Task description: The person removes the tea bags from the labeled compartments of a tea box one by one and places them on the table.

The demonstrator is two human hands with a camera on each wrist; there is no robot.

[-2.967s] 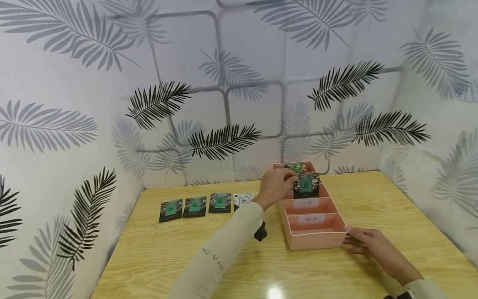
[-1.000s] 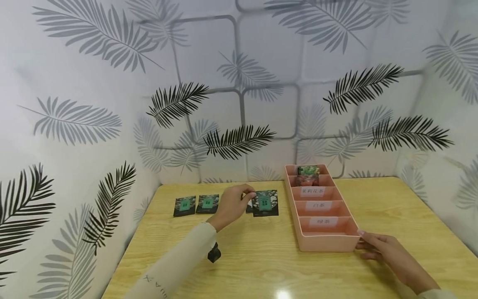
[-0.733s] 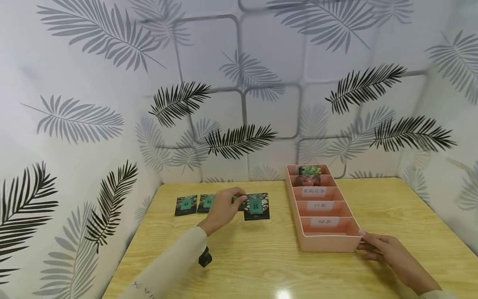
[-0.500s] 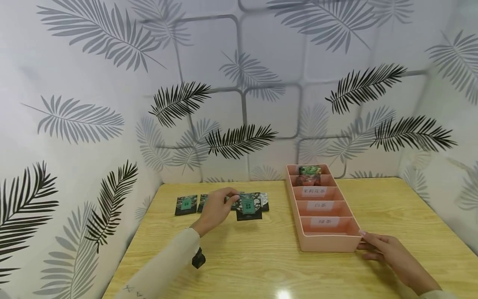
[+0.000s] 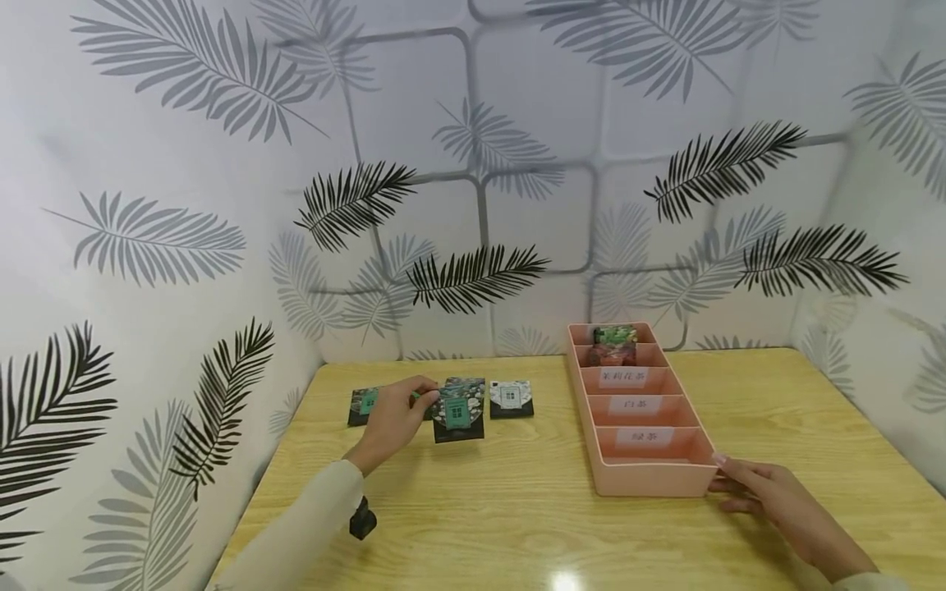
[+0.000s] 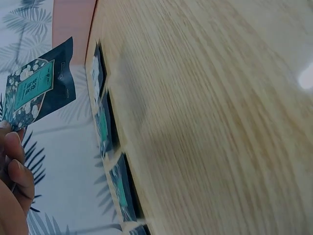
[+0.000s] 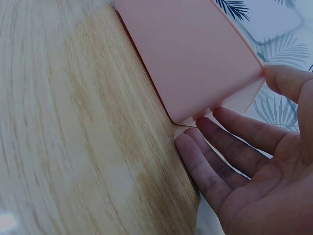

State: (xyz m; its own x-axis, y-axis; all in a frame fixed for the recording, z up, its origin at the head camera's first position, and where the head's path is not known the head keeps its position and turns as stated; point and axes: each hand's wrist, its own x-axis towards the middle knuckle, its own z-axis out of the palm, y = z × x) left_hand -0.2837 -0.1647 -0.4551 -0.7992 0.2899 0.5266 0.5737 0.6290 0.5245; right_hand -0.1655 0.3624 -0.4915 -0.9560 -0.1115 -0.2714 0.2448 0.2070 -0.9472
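My left hand pinches a dark tea sachet with a green label and white flower print, by its left edge. Raised off the table, that sachet overlaps a green-labelled sachet behind it. Others lie in a row: a white-topped sachet at right, and dark ones with green labels, such as the leftmost sachet, partly behind the hand. On the right stands a pink divided box. My right hand touches its near right corner, thumb at the rim and loosely extended fingertips low by the wall.
In the box's two far compartments sit a green sachet and a red sachet. The nearer dividers carry white paper labels with Chinese characters. A leaf-patterned wall closes off the back of the wooden table.
From over the box, my left hand has carried the pinched sachet leftward along the row, uncovering the white-topped one. My right hand has stayed at the box's corner.
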